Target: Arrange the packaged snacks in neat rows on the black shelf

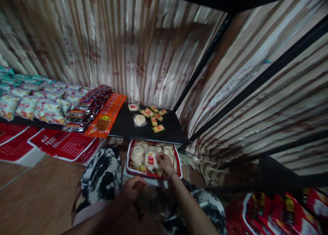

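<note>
My right hand reaches into a red basket with a white rim. Its fingers are pinched at the edge of a clear-wrapped pale round biscuit packet with a red label. More wrapped pale round biscuits fill the basket, with small yellowish packets along its near side. My left hand is closed in front of the basket's near left corner, over my lap. Whatever its fingers hold, if anything, is hidden.
On the black shelf lie several small yellow packets, two pale round ones, an orange bag, stacked dark red packets and rows of white snack bags. Black metal posts rise at right. Red baskets stand below left.
</note>
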### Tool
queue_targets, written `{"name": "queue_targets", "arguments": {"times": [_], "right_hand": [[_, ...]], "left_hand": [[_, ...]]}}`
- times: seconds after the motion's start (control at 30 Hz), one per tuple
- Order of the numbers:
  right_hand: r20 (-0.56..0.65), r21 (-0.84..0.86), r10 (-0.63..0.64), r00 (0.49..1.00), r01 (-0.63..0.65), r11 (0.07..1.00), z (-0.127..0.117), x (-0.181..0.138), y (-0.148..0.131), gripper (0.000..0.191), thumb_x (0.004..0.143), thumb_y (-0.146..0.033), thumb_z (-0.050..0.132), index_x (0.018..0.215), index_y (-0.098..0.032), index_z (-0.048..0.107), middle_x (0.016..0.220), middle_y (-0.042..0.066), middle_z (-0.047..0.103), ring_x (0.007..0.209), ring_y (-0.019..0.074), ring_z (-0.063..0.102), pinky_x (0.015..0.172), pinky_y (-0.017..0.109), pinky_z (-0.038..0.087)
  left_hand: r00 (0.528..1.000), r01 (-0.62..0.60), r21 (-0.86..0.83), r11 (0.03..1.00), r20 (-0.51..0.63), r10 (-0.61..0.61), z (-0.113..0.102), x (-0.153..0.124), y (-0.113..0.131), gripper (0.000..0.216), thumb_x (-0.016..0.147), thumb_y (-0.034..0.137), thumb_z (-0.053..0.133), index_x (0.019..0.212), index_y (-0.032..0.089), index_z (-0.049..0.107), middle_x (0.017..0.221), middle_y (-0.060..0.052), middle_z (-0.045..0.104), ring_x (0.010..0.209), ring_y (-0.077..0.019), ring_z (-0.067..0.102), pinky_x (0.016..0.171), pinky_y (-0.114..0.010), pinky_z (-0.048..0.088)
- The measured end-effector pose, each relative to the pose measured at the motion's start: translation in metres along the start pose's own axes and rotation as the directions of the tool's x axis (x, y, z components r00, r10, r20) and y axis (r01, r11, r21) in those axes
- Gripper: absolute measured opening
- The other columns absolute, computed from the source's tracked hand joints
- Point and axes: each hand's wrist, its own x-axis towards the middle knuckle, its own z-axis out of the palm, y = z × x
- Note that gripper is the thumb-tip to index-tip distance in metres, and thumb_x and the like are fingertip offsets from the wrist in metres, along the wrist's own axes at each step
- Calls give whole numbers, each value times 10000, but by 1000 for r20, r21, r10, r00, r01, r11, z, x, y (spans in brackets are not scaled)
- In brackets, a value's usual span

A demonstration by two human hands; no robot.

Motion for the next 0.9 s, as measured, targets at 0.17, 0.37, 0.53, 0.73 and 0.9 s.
{"name": "queue_targets", "arguments": {"times": [0.17, 0.37, 0.53, 0.73, 0.9], "right_hand": [[14, 23, 27, 1000, -28, 999, 0, 2, -1, 210, 617, -399, 532, 629, -191, 513, 510, -47, 467, 479, 99, 419, 490, 222, 345], [19, -16, 52, 998, -51, 999, -2, 2, -6, 172, 621, -354, 558, 583, -200, 491, 471, -51, 469, 468, 104, 448, 480, 214, 356], [46, -78, 69, 997, -65, 995, -1, 2, -14, 187, 612, -347, 584, 567, -200, 476, 477, -54, 462, 461, 96, 432, 470, 212, 351], [93, -163, 64, 994, -48, 986, -2, 2, -25, 220, 600, -338, 609, 533, -196, 455, 472, -57, 455, 444, 83, 403, 457, 207, 335], [62, -189, 68, 996, -55, 980, 0, 3, -24, 170, 616, -309, 573, 541, -196, 472, 480, -53, 467, 464, 92, 417, 476, 212, 338]], "left_hand": [[999, -33, 388, 921, -21, 45, -2, 6, 12, 281, 747, 184, 358, 857, 161, 616, 863, -55, 642, 821, -155, 579, 755, -243, 442], [996, -94, 855, 510, 88, 36, -3, 32, 17, 375, 750, 111, 389, 1067, 124, 590, 1174, -110, 556, 1124, -220, 472, 964, -311, 358], [996, -48, 925, 378, 73, -53, 10, 46, 9, 428, 731, 33, 410, 1134, 79, 545, 1208, -183, 519, 1127, -298, 477, 876, -415, 436], [994, 78, 934, 350, -45, -101, 19, 48, 9, 454, 770, -27, 355, 1169, 94, 533, 1320, -210, 415, 1178, -299, 451, 836, -380, 475], [990, 82, 950, 302, -44, -131, 13, 48, 4, 438, 765, -5, 396, 1173, 70, 534, 1311, -234, 421, 1206, -325, 421, 876, -391, 447]]}}
